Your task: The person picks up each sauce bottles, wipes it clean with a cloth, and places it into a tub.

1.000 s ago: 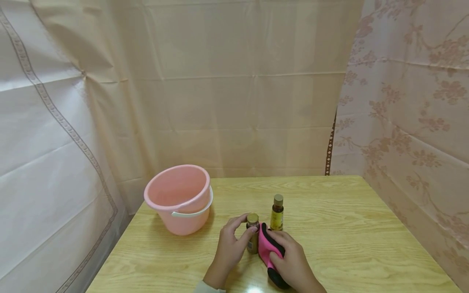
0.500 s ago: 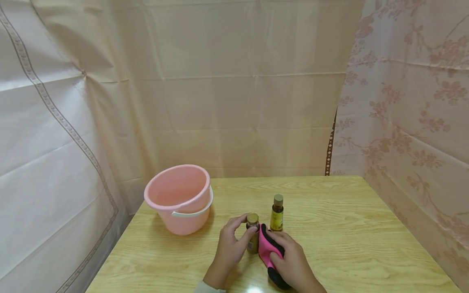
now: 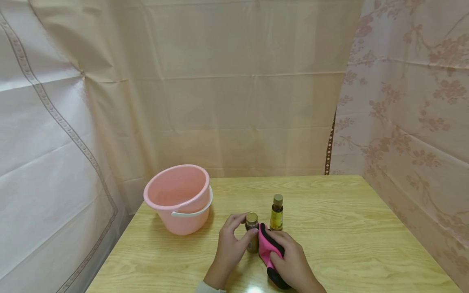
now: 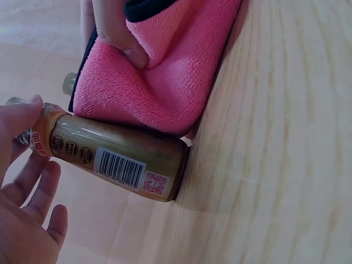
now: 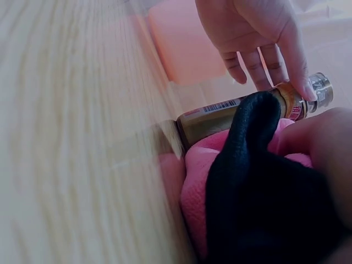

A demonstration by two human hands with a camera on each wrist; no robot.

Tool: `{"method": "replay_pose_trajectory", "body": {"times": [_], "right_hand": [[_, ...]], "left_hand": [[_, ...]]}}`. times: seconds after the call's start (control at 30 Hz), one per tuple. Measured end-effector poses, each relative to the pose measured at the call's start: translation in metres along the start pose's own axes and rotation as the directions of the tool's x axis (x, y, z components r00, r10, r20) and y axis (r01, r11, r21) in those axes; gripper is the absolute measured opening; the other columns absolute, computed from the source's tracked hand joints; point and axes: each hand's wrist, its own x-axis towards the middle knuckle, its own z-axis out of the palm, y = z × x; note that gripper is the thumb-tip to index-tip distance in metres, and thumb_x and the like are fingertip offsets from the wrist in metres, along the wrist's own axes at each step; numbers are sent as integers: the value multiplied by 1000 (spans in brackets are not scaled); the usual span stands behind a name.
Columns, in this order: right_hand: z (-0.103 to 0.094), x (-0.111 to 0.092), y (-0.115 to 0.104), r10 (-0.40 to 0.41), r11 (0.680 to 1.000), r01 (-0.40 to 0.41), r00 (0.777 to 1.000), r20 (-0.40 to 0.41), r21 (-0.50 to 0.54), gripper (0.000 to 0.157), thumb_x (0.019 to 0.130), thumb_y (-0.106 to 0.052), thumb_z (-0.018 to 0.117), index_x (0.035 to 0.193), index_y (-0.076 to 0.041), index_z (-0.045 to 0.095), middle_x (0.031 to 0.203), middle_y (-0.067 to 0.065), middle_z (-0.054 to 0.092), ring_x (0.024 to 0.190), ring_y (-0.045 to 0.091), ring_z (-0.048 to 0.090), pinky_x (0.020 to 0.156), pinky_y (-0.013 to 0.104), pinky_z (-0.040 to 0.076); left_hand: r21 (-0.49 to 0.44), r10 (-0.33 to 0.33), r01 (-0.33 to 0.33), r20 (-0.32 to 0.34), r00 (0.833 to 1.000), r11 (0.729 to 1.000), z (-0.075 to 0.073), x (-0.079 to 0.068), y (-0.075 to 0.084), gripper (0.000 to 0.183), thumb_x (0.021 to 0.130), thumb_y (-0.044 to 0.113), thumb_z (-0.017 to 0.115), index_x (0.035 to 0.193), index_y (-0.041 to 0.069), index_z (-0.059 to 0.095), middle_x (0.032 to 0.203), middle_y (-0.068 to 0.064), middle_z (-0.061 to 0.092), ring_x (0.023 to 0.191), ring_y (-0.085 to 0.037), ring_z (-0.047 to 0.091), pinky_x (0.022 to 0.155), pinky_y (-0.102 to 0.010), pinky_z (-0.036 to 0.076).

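A small glass bottle (image 4: 118, 154) with a gold label, a barcode and a metal cap stands upright on the wooden table. My left hand (image 3: 231, 236) pinches its neck between thumb and fingers, the other fingers spread loosely in the left wrist view. In my right hand (image 3: 291, 258) is a bunched pink cloth (image 4: 159, 71) with black edging, pressed along the bottle's side. Black fabric covers much of the right wrist view. Just behind the cloth stands a second bottle (image 3: 277, 213), dark with a yellow label and gold cap, its base hidden by the right hand.
A pink bucket (image 3: 185, 221) with a white handle stands at the left of the table (image 3: 348, 228). Beige cloth (image 3: 234, 101) hangs behind the table's far edge, and flowered cloth (image 3: 414, 122) hangs on the right side.
Almost nothing differs. Both hands, the bottle and the cloth keep their places; the bottle seems turned very slightly in the left hand.
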Motion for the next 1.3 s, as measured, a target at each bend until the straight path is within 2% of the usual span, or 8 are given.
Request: {"method": "replay_pose_trajectory", "body": {"times": [0.13, 0.27, 0.43, 0.57, 0.77, 0.97, 1.13, 1.3], "right_hand": [[0, 0, -1, -21, 999, 22, 999, -28, 24, 63, 81, -1, 78, 133, -35, 69, 130, -11, 66, 122, 14, 63, 97, 39, 54], [1, -1, 0, -64, 995, 69, 996, -69, 69, 67, 80, 1, 80, 134, -37, 68, 129, -14, 66, 119, 11, 63, 95, 32, 55], [1, -1, 2, -141, 982, 156, 981, -131, 110, 73, 79, 5, 79, 136, -37, 66, 132, -16, 65, 123, 11, 63, 97, 26, 53], [0, -2, 2, -208, 962, 234, 961, -180, 139, 76, 77, 10, 77, 138, -34, 65, 136, -14, 63, 124, 14, 63, 97, 20, 52], [-3, -2, -2, -269, 936, 308, 938, -218, 172, 74, 78, 13, 74, 140, -26, 65, 139, -5, 62, 123, 19, 63, 94, 15, 51], [-1, -2, -1, -209, 953, 243, 960, -187, 181, 74, 79, 11, 75, 139, -32, 65, 137, -9, 63, 122, 16, 63, 93, 20, 54], [0, 0, 1, -147, 971, 170, 979, -141, 171, 71, 80, 7, 76, 137, -34, 66, 135, -13, 63, 122, 13, 63, 94, 25, 55], [-1, 0, 0, -119, 978, 137, 986, -119, 156, 68, 81, 4, 77, 136, -34, 67, 134, -14, 64, 122, 12, 63, 95, 26, 55]], "left_hand": [[3, 14, -14, 1, 1000, 1000, 0, 0, -1, 47, 92, 33, 79, 135, 16, 68, 125, 7, 67, 118, -15, 65, 104, -42, 50], [5, 14, -14, 2, 1000, 1000, -1, 0, 0, 49, 92, 31, 80, 136, 14, 67, 124, 6, 68, 117, -15, 65, 104, -45, 50], [-9, -26, 26, -13, 1000, 1000, -1, 0, 2, 44, 88, 29, 84, 130, 25, 69, 118, 13, 69, 115, -13, 64, 104, -48, 48], [-23, -27, 27, -22, 999, 999, -1, 0, 2, 36, 87, 29, 85, 121, 32, 71, 116, 17, 70, 115, -13, 65, 103, -45, 49], [-34, -30, 29, -13, 999, 999, -1, 1, 2, 33, 87, 30, 84, 118, 33, 73, 115, 18, 71, 115, -13, 65, 103, -42, 49], [-40, -42, 42, 0, 999, 998, -1, 1, 2, 33, 88, 31, 84, 119, 32, 73, 116, 17, 71, 117, -13, 64, 105, -48, 48], [-44, -46, 46, -4, 999, 998, -1, 1, 2, 33, 88, 31, 84, 119, 32, 73, 116, 17, 71, 117, -12, 64, 106, -45, 47], [-43, -50, 50, -1, 999, 998, -1, 1, 1, 35, 88, 32, 83, 122, 31, 73, 117, 16, 71, 118, -12, 64, 107, -45, 47]]}}
